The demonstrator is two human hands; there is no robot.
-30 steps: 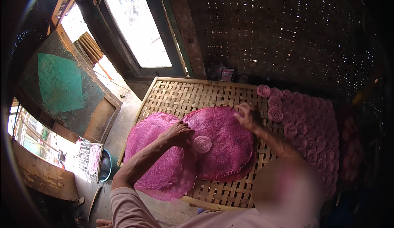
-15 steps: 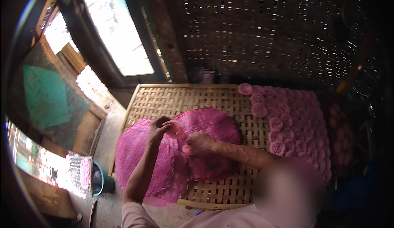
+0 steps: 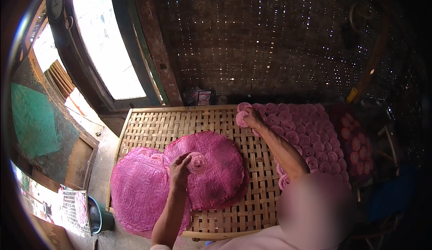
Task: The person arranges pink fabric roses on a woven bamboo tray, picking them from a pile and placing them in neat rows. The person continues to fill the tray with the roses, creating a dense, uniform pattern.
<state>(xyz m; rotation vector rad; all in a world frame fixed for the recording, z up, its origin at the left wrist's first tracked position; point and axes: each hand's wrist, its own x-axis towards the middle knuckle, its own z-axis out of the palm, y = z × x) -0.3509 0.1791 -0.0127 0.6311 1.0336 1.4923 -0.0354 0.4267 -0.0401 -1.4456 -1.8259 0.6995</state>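
Note:
Between the thumb and fingers of my left hand (image 3: 181,165) is a pink coiled disc (image 3: 197,163), seen flat side up over the pink mounds. My right hand (image 3: 255,117) reaches to the far edge of the woven bamboo tray (image 3: 150,123), its fingers closed on another pink coiled disc (image 3: 241,119) beside the laid-out discs. Those rows of pink coiled discs (image 3: 310,126) overlap on the tray's right part. Two broad, rough-textured pink round mounds (image 3: 216,184) lie on the left half, near my left hand.
Right of the tray, several reddish-pink round pieces (image 3: 355,144) lie in the shade. A teal bucket (image 3: 104,220) stands on the floor at left. Behind the tray rises a dark woven wall (image 3: 252,43), with a small packet (image 3: 204,97) at its foot.
My right hand has moved from the mounds to the far right, by the rows, with a disc in it. My left hand still holds a disc over the mounds. The view has shifted.

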